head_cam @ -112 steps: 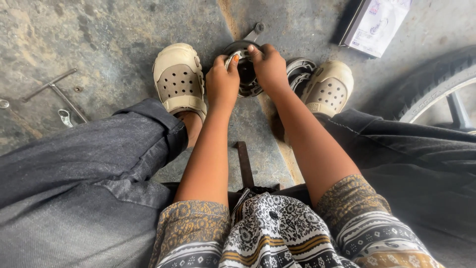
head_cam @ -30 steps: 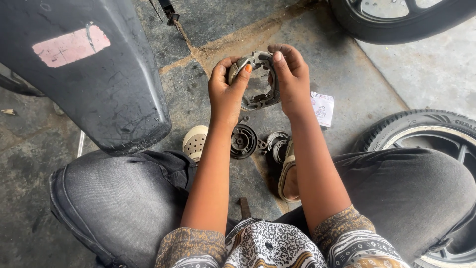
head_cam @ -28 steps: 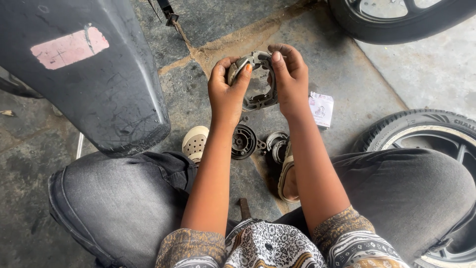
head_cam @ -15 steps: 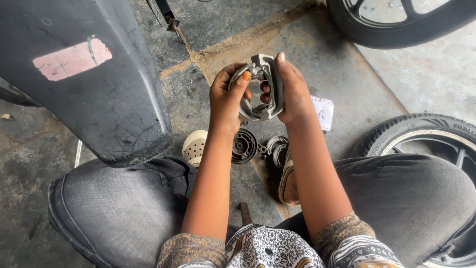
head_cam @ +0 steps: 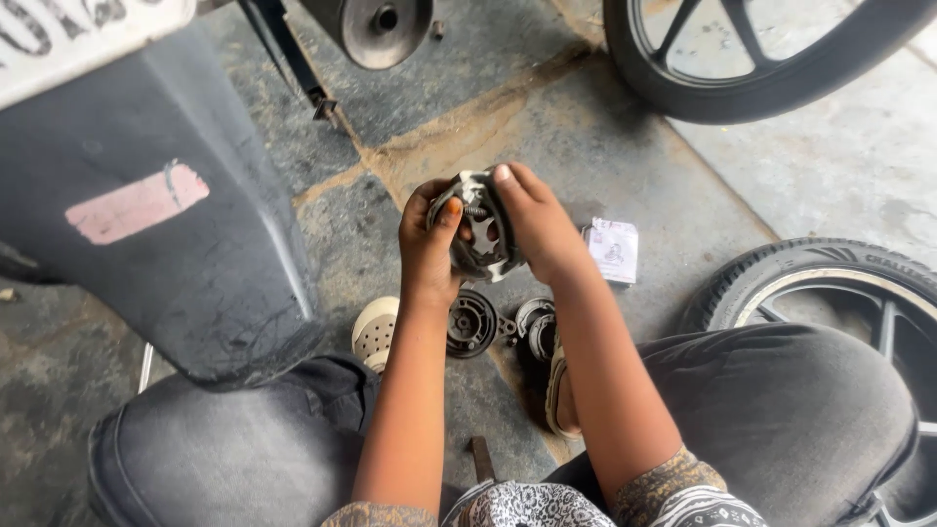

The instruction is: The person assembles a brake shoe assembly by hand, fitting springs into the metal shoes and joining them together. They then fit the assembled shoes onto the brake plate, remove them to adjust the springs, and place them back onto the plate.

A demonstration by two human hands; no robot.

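Your left hand (head_cam: 429,249) and right hand (head_cam: 539,229) clasp a round grey metal part with cut-out windows (head_cam: 480,226) from either side, raised above the stone floor (head_cam: 605,137). Below your wrists a dark ribbed metal disc (head_cam: 471,323) lies between your cream perforated clogs (head_cam: 376,332).

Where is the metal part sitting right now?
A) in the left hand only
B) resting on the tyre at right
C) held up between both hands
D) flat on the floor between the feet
C: the metal part is raised off the floor, gripped between the left hand and the right hand, above the round parts on the floor.
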